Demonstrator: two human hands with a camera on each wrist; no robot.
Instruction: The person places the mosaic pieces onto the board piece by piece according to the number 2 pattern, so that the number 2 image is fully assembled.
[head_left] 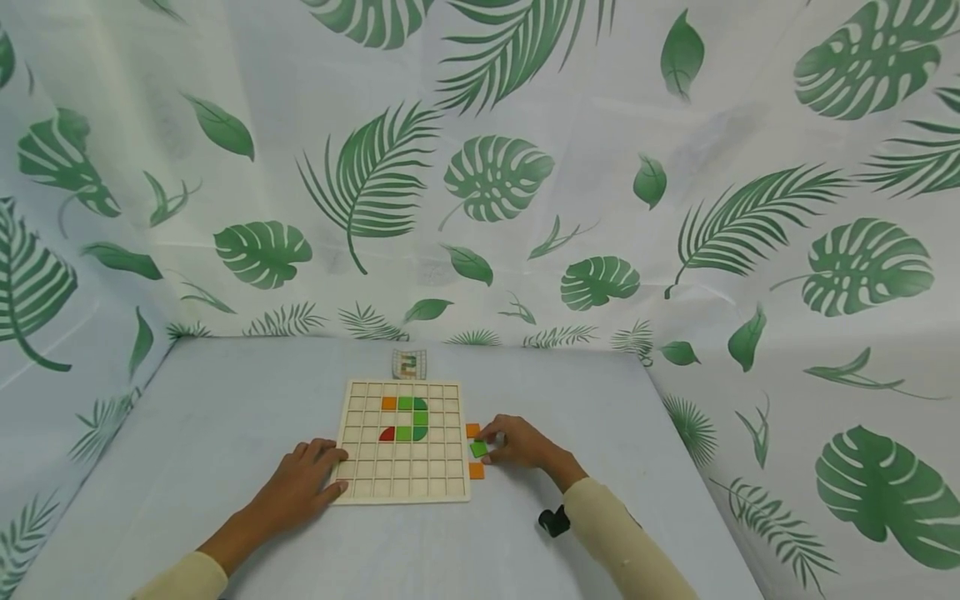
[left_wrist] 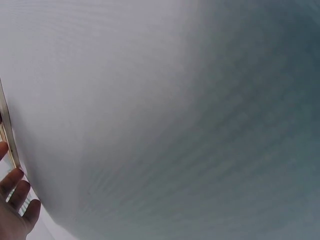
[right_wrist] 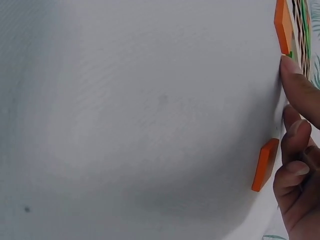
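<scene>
A pale wooden grid board (head_left: 375,490) lies on the table, with several coloured tiles in its upper middle cells. My left hand (head_left: 303,479) rests at the board's left edge, fingers extended and thumb on the lower left corner area. In the left wrist view, the left hand (left_wrist: 16,210) shows only partly. To the right of the board, my right hand (head_left: 521,442) pinches a green square tile (head_left: 478,450) between thumb and finger. Orange square tiles (head_left: 477,471) lie just below and above it. The right wrist view shows the right hand (right_wrist: 300,150) between two orange tiles (right_wrist: 265,165).
A small printed card (head_left: 408,364) lies behind the board, near the back curtain. White sheeting with green leaf prints (head_left: 498,179) encloses the table (head_left: 247,392) at the back and sides. A black device (head_left: 555,522) sits at the right wrist.
</scene>
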